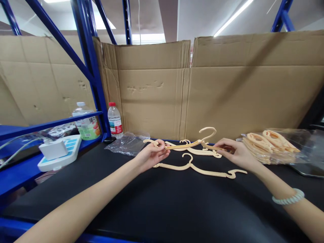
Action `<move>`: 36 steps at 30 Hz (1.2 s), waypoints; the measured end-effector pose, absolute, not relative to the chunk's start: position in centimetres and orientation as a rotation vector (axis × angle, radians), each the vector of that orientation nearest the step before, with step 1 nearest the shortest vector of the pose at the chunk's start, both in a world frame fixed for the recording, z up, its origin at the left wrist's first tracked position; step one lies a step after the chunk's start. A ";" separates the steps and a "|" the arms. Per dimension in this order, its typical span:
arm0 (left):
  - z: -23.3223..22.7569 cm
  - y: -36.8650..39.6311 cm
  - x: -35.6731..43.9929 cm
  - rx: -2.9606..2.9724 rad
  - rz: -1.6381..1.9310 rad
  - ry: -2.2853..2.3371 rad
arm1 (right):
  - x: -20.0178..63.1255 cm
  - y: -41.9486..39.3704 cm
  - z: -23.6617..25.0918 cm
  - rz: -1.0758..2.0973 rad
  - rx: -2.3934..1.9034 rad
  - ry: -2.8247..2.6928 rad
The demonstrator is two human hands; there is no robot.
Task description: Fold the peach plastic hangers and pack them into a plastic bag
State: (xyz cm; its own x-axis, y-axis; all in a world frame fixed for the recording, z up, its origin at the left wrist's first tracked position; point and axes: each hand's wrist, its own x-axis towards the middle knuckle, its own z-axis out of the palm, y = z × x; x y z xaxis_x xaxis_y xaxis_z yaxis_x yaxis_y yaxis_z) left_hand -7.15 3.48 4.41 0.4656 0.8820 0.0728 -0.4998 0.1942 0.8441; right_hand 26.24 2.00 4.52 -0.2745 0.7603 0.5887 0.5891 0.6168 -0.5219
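Note:
My left hand (153,155) and my right hand (235,152) each grip one arm of a cream-coloured clothes hanger (184,146), raised above the black table. Its hook points up and to the right, and the fingers of both hands are closed on it. Under it, nearer to me, a second cream hanger (207,172) lies unfolded on the table with its hook pointing away. Behind the held hanger lie further cream hangers (202,153), partly hidden by it and by my hands.
A clear plastic bag of folded hangers (263,146) lies at the right. Crumpled clear plastic (128,143), a red-capped water bottle (115,120), a larger juice bottle (86,125) and a white power strip (62,153) stand at the left. Cardboard (152,94) walls the back of the black table (177,209).

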 end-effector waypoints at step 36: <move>4.8 2.9 -6.6 0.808 1.028 0.618 | 26.3 1.5 5.1 -0.035 -1.086 -2.027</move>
State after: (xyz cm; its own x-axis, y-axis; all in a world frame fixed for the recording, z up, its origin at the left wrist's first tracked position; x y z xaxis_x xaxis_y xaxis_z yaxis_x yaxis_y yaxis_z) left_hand -6.56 2.91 4.76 0.3978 0.9143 -0.0760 -0.4964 0.2841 0.8203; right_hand 26.35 1.52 5.12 -0.2947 0.6821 0.6692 0.7046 0.6282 -0.3300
